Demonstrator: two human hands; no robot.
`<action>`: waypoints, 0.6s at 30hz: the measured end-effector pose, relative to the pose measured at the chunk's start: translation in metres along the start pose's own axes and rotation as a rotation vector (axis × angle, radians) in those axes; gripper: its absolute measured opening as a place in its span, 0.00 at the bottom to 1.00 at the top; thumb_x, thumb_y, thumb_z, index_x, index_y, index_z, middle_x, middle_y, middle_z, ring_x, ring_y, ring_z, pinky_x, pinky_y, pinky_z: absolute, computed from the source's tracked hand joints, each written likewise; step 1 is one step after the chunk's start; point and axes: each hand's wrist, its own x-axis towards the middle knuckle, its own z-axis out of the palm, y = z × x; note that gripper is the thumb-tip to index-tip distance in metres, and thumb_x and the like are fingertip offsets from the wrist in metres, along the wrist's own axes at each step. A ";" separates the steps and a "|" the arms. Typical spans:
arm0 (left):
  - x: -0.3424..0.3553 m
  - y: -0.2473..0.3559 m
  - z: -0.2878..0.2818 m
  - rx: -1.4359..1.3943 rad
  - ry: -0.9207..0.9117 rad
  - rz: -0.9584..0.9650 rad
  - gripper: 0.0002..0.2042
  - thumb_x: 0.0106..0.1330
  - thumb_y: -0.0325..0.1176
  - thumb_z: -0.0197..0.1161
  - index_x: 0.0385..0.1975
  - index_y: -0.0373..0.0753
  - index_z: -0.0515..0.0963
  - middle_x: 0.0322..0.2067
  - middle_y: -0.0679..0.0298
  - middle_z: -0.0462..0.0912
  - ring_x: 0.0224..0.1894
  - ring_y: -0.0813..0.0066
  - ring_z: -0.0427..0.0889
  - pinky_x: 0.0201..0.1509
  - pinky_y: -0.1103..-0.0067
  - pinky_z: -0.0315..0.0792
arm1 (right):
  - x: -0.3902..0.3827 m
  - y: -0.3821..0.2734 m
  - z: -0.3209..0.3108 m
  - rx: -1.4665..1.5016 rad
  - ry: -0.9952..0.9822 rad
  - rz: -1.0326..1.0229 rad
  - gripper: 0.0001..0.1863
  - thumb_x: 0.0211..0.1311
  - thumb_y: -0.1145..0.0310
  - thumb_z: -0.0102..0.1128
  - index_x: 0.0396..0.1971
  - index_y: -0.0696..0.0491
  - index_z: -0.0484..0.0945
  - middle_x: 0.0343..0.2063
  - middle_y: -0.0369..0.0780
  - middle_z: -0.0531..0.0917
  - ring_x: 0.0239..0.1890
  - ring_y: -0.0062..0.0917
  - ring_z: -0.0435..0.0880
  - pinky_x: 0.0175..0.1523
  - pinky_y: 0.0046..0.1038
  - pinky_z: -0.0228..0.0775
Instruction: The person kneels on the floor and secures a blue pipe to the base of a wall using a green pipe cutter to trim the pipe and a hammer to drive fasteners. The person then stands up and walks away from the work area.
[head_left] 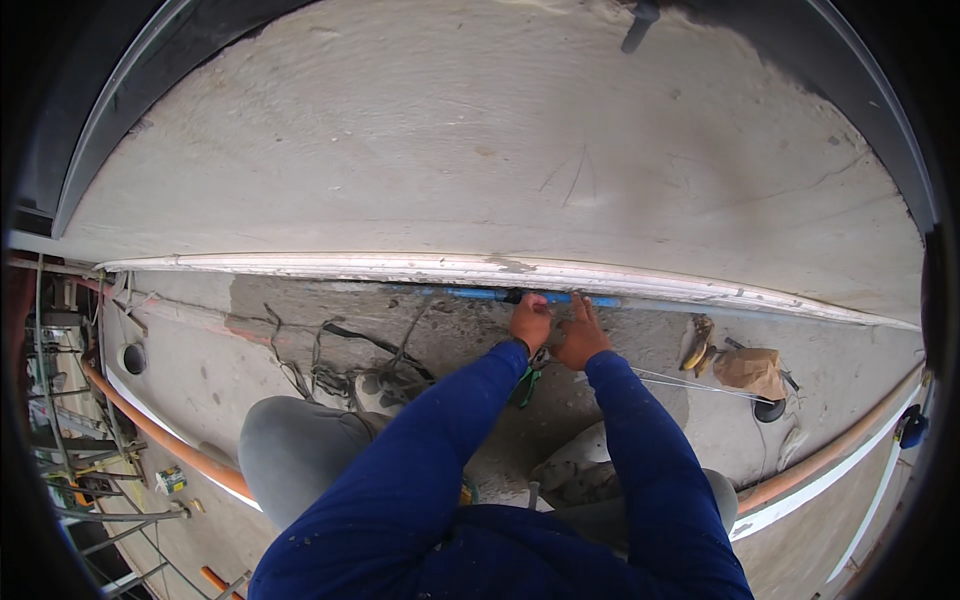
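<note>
The blue bar [477, 294] lay along the foot of the grey wall [480, 160], just below the pale ridged strip [400, 265]. The left hand [531, 320] was bent in toward a black part [513, 296] in the bar's line; whether it gripped that part, I could not tell. The right hand [582, 338] had two fingers stretched out onto the bar, the others curled beneath, so its hold could not be told either.

The likeliest fault was the bar rolling or sliding out of line, since those two fingers appeared to press rather than wrap it. The rough, stained floor [850, 370] might also have kept it from sitting flush. The tangled dark straps [335, 378] near the left knee [295, 450] could have snagged a foot, and the thin pale strings [690, 382] running right from near the hands could have caught a sleeve.

The hands hid the middle of the bar, so I could not say whether it was one piece or two. The green thing [525, 388] below the left wrist was mostly covered by the sleeve, the contents of the brown paper bag [755, 372] did not show, and the fisheye rim cut off the clutter at far left
</note>
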 end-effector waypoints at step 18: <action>-0.046 -0.032 -0.074 -0.634 0.135 -0.474 0.09 0.75 0.37 0.64 0.48 0.41 0.80 0.37 0.64 0.85 0.31 0.76 0.82 0.29 0.78 0.75 | 0.007 0.011 0.012 0.027 0.068 -0.068 0.32 0.58 0.49 0.74 0.60 0.51 0.85 0.82 0.55 0.45 0.84 0.54 0.43 0.82 0.48 0.53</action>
